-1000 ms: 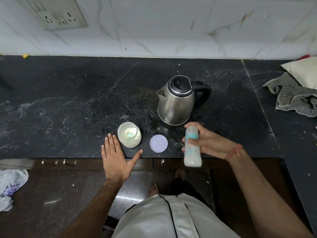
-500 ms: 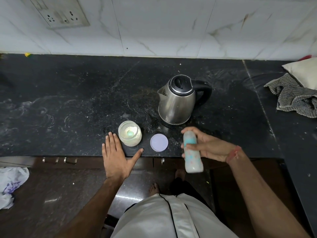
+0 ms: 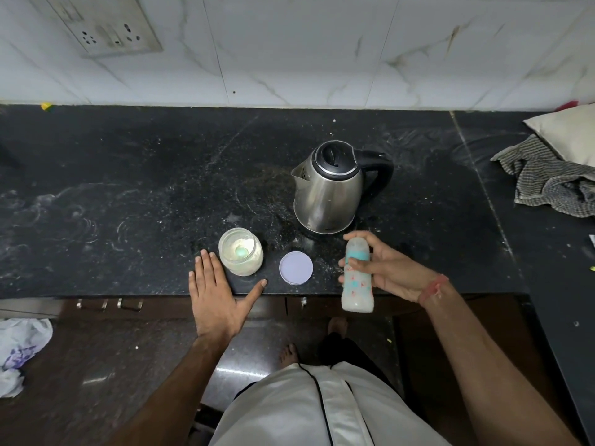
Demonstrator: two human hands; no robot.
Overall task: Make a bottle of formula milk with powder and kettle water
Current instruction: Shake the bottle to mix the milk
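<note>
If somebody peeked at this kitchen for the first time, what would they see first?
Probably the shiny steel kettle standing in the middle of the black counter. Next, the baby bottle gripped in the right hand at the counter's front edge, and the open powder jar beside the flat left hand.

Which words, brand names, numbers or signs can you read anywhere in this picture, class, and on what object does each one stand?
None can be read.
Baby bottle, held by the right hand: a small red mark and printed pink and teal patterns, too blurred to read.
Kettle: no label shows.
Powder jar and its lid: no print shows.
Wall socket plate: no readable marking.
</note>
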